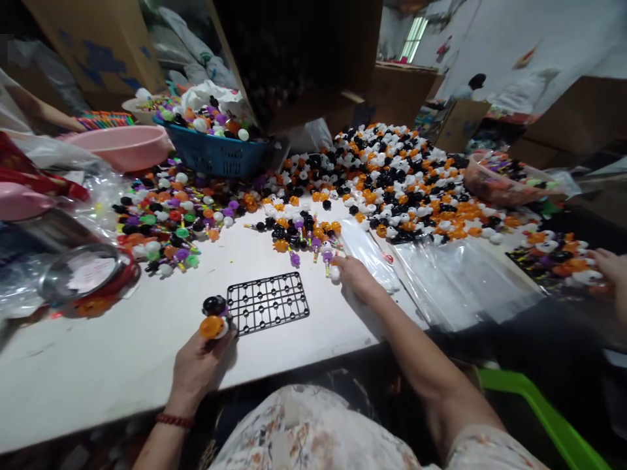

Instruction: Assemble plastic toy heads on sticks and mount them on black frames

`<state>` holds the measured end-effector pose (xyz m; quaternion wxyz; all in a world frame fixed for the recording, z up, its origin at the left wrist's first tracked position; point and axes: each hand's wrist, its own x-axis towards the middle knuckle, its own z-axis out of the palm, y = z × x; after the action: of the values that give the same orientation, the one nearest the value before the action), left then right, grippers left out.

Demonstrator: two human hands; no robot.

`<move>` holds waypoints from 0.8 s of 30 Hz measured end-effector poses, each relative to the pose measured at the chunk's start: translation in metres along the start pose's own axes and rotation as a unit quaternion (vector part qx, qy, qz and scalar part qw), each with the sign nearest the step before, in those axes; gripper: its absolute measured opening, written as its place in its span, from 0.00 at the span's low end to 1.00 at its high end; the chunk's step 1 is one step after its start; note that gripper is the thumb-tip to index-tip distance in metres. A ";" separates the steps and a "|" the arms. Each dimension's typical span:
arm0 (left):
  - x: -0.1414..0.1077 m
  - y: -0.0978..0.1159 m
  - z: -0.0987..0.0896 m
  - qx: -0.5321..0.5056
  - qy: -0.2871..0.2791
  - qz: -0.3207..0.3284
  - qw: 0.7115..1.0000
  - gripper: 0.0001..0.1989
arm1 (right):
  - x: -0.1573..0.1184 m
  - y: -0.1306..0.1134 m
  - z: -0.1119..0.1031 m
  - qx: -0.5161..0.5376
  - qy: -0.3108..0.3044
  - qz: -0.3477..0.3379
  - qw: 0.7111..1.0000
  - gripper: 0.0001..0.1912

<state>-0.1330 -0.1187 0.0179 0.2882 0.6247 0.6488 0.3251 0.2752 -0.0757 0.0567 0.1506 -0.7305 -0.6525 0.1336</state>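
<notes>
My left hand (pixel 203 365) is closed around several small plastic Halloween figures (pixel 212 327), among them an orange pumpkin, a black one and a white one. It is beside the left end of a black plastic grid tray (pixel 268 302) with round holes, which lies flat on the table. My right hand (pixel 356 277) reaches forward, its fingertips closed at a white figure (pixel 336 273) at the front of a small cluster. Purple figures (pixel 294 259) with yellow stems lie near those fingertips. My fingers partly hide what they pinch.
Behind is a large heap of orange, black and white figures (pixel 406 173); a mixed-colour pile (pixel 166 219) lies left. Clear plastic bags (pixel 470 281) lie right of my right arm. A blue basket (pixel 220 153) and pink basin (pixel 122 149) stand behind. Another person's hand (pixel 610 264) is at far right.
</notes>
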 end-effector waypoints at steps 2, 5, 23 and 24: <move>-0.001 -0.002 0.001 -0.002 -0.002 0.004 1.000 0.21 | 0.000 -0.006 0.009 0.022 -0.012 -0.028 0.999 0.20; -0.002 -0.002 0.001 -0.010 -0.005 0.013 1.000 0.21 | 0.000 -0.014 0.020 0.038 -0.004 -0.044 0.998 0.17; -0.012 -0.006 0.004 -0.092 -0.040 0.062 0.993 0.20 | -0.014 -0.144 0.079 0.390 -0.118 -0.083 0.909 0.11; -0.015 -0.006 0.003 -0.115 -0.045 0.065 0.990 0.20 | -0.013 -0.152 0.087 0.415 -0.129 -0.078 0.897 0.12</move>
<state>-0.1335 -0.1336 0.0112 0.3655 0.6424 0.5510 0.3875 0.1007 -0.0684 0.0367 0.3646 -0.5247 -0.6069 0.4727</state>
